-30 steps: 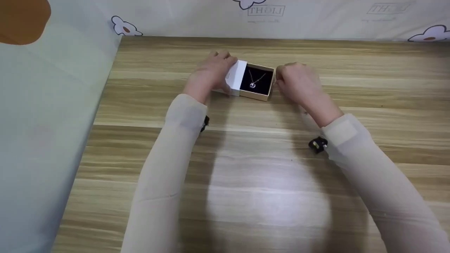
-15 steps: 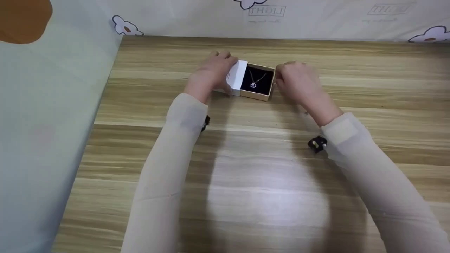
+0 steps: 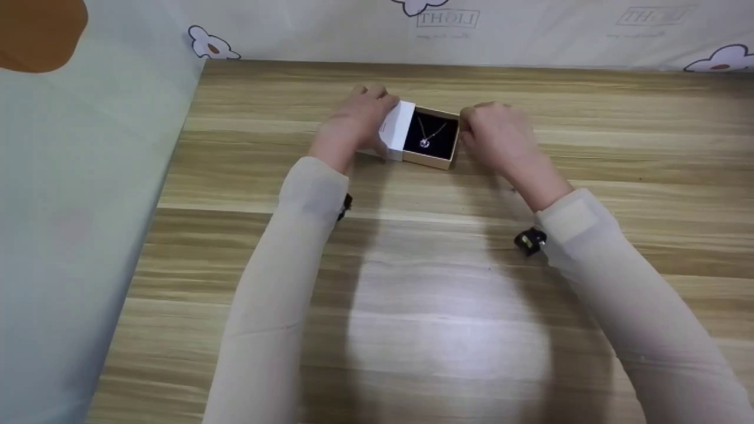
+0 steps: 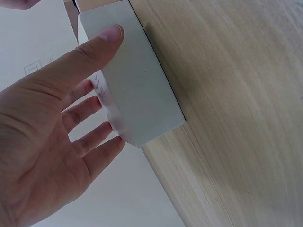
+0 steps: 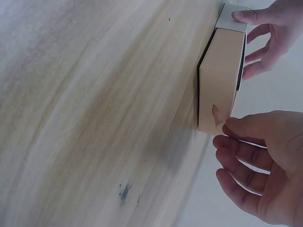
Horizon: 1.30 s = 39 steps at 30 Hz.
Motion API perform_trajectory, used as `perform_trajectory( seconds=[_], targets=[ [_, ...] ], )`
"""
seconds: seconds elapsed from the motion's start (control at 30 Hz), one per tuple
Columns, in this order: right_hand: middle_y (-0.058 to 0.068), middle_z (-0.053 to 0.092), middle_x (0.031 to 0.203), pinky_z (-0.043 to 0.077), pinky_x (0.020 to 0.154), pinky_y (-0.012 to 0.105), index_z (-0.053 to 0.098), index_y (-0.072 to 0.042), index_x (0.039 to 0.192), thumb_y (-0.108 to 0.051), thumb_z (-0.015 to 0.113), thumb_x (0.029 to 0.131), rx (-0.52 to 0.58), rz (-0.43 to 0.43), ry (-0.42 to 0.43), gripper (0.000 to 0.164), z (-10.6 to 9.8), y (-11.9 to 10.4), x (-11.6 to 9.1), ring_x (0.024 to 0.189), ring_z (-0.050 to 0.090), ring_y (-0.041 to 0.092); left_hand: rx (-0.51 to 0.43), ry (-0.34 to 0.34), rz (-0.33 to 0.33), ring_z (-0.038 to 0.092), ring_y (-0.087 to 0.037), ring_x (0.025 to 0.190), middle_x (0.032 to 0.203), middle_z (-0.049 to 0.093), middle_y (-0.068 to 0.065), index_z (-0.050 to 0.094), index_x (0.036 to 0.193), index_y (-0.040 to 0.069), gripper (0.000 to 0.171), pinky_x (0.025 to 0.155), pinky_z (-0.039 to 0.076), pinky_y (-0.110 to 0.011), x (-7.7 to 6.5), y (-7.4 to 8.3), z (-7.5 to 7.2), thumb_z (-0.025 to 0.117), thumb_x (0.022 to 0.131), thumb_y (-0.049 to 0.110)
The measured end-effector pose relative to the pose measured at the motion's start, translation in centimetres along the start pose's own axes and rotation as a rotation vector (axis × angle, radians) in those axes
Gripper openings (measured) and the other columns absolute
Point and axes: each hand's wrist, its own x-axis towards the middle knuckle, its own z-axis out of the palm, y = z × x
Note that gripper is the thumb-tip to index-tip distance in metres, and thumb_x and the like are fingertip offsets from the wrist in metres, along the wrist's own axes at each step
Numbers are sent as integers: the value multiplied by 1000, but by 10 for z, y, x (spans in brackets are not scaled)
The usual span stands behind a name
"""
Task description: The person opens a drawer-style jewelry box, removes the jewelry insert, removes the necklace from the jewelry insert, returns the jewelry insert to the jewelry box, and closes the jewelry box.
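A small jewellery box lies on the wooden table, its white outer sleeve point(image 3: 398, 126) partly off a tan inner tray point(image 3: 428, 161). A silver necklace point(image 3: 425, 142) with a clear pendant rests on the tray's black lining. My left hand point(image 3: 355, 121) grips the white sleeve, thumb on the near side and fingers across the printed top in the left wrist view. At the tray's right end is my right hand point(image 3: 498, 132), fingers curled. In the right wrist view its thumb and forefinger pinch at the tray's end corner; the exact contact is partly hidden.
White sheeting point(image 3: 530, 35) with printed flowers hangs along the table's back edge and left side. The wooden tabletop point(image 3: 447, 282) extends toward me. A small black device point(image 3: 530, 241) sits at my right sleeve, and another point(image 3: 344, 206) at my left.
My right hand has shifted very slightly left, toward the tray's end. The left hand's hold on the sleeve and the tray's opening look nearly unchanged.
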Motion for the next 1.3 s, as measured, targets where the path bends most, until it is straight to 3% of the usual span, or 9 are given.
perform_trajectory(
  seconds=[0.23, 0.43, 0.97, 1.3],
  targets=[
    [13, 69, 83, 49, 59, 46, 66, -4, 84, -6, 52, 91, 6, 10, -4, 16, 1, -2, 1, 74, 62, 30, -12, -14, -8, 25, -33, 148, 160, 29, -10, 26, 158, 14, 95, 124, 27, -44, -1, 1, -1, 82, 82, 29],
    [14, 72, 86, 53, 66, 52, 69, -4, 87, -9, 56, 92, -8, -12, 41, 14, 2, -3, 2, 80, 68, 34, -5, 7, 12, 29, -35, 144, 156, 33, -11, 30, 156, 12, 95, 121, 31, -44, -1, 0, -1, 84, 80, 30],
    [16, 66, 102, 56, 76, 53, 68, -3, 104, -13, 61, 94, 37, 6, -11, 16, -1, -10, 7, 97, 66, 39, -4, 7, 12, 29, -35, 144, 157, 33, -11, 29, 156, 12, 96, 122, 30, -44, 0, 0, -1, 84, 80, 29],
    [17, 66, 104, 54, 81, 53, 67, -2, 108, -11, 61, 93, 67, -18, 14, 18, 2, -14, 9, 99, 64, 39, 2, 5, 12, 27, -35, 146, 158, 32, -11, 28, 157, 13, 98, 123, 29, -44, -1, 0, -1, 85, 79, 32]
  ],
)
